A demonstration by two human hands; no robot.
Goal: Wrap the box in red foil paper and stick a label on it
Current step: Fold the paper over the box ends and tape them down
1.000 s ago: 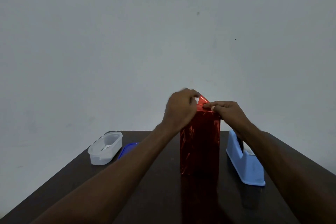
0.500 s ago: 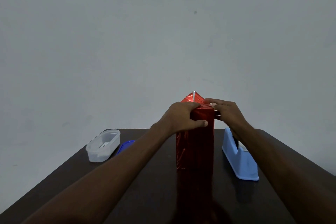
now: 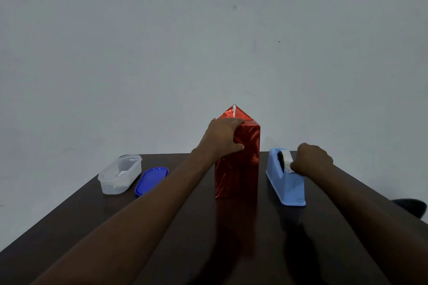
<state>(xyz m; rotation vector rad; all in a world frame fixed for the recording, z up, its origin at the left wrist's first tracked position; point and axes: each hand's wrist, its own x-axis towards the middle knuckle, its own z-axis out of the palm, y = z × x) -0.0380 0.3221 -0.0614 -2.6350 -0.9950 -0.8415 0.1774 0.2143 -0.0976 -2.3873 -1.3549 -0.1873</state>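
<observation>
Your left hand [image 3: 223, 140] is gripping the upright red foil-wrapped box [image 3: 240, 162] at its top, standing mid-counter, end flap unsealed. Your right hand [image 3: 312, 159], just right of the box, is pinching the tape end at the light blue tape dispenser [image 3: 286, 183], fingers [image 3: 295, 166] curled.

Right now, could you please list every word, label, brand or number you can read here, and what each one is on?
No readable text anywhere in this view.
Red foil-wrapped box: plain foil, no label on it.
Blue tape dispenser: no brand or marking visible.
Clear plastic container: holds a white slip; any print on it is too small to tell.
Blue lid: no marking visible.
</observation>
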